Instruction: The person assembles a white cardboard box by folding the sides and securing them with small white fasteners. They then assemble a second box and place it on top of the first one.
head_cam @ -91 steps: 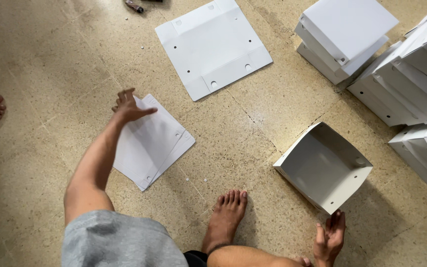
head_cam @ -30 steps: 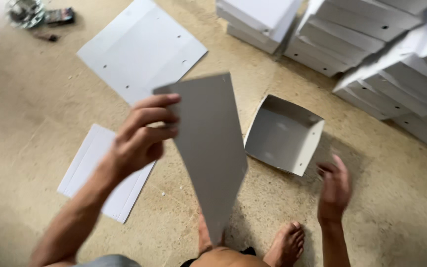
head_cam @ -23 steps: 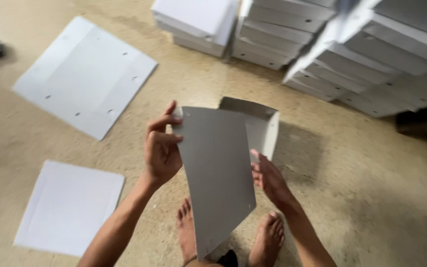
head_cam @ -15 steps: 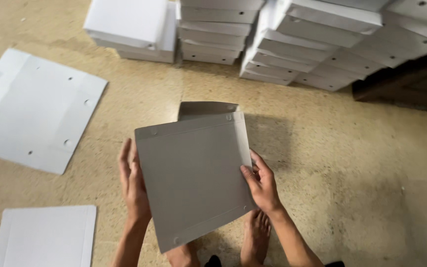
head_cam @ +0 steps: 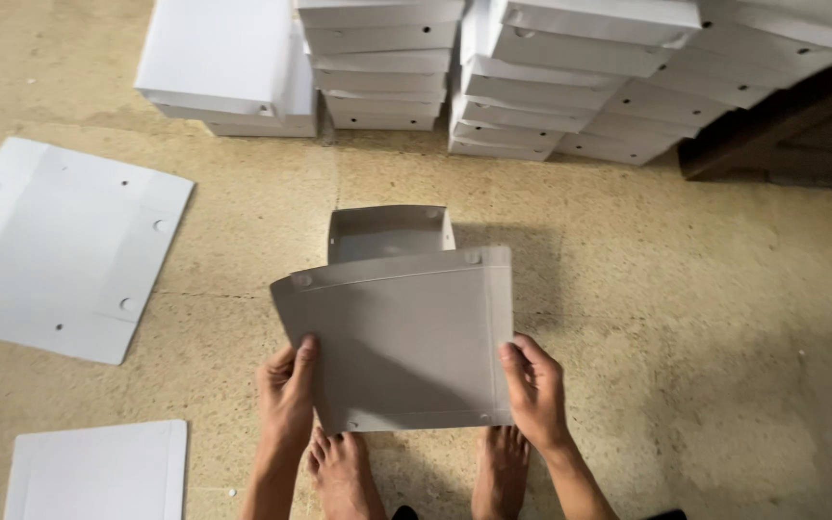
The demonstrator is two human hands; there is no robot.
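I hold a flat grey cardboard sheet (head_cam: 402, 337) in front of me with both hands. My left hand (head_cam: 286, 393) grips its lower left edge. My right hand (head_cam: 533, 390) grips its lower right edge. The sheet has creased flaps and small holes near its top corners. Just beyond it on the floor sits an open, folded-up box tray (head_cam: 387, 231), partly hidden by the sheet. My bare feet (head_cam: 344, 477) show below the sheet.
A large flat white die-cut sheet (head_cam: 55, 250) lies on the floor at left, and another smaller white sheet (head_cam: 98, 472) at bottom left. Stacks of finished white boxes (head_cam: 532, 77) line the far side. A dark wooden piece (head_cam: 782, 135) is at right.
My left hand lifted the sheet off the floor, my right hand joined it, and the sheet turned from edge-on to flat and level between both hands. The view swung toward the box stacks.
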